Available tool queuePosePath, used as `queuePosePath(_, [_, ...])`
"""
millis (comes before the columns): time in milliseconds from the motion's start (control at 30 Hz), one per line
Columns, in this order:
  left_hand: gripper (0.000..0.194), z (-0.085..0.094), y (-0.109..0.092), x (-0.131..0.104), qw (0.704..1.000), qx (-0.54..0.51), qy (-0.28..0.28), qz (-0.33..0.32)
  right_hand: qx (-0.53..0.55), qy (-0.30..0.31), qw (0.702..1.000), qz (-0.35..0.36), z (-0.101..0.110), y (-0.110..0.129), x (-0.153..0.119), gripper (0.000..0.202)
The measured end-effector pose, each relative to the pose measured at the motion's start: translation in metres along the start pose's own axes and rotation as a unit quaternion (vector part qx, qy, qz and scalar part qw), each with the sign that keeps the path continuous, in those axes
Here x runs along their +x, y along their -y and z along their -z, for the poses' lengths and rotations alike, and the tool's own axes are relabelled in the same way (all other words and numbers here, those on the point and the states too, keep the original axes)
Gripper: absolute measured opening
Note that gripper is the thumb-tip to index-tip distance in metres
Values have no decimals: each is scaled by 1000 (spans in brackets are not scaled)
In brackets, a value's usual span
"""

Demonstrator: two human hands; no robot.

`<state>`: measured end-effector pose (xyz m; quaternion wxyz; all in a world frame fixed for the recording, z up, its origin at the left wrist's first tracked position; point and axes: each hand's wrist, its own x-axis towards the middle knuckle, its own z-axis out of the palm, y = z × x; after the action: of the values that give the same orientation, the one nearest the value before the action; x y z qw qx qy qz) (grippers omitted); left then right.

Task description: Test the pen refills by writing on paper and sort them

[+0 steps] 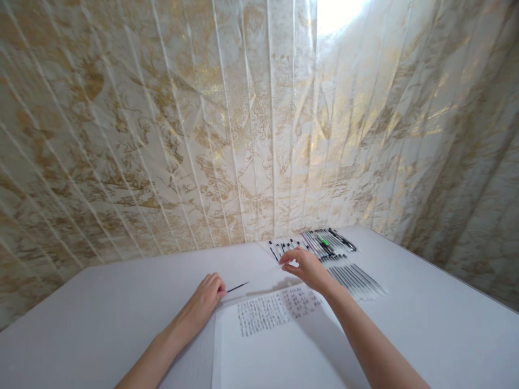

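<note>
My left hand rests on the table with its fingers closed around one end of a thin black pen refill, whose tip points right. My right hand hovers above the far edge of the handwritten sheet, thumb and forefinger pinched together. A faint, see-through streak shows at those fingertips, too blurred to name. Below and between both hands lies white paper covered with dark handwriting in its upper part. Just behind my right hand are small black pen caps and short pen parts.
Several pens, one with a bright green part, lie side by side at the back right. Nearer is a row of clear pen barrels. A gold-patterned curtain hangs behind the white table.
</note>
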<state>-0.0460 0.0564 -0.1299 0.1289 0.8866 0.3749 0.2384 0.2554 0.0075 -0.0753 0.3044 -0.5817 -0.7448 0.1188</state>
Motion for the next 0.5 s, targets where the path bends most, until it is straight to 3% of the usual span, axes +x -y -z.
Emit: queuePosePath(500, [18,13,-13,-1,999,-15,43,16,75,45,996,-27,-12,-5,-2,13])
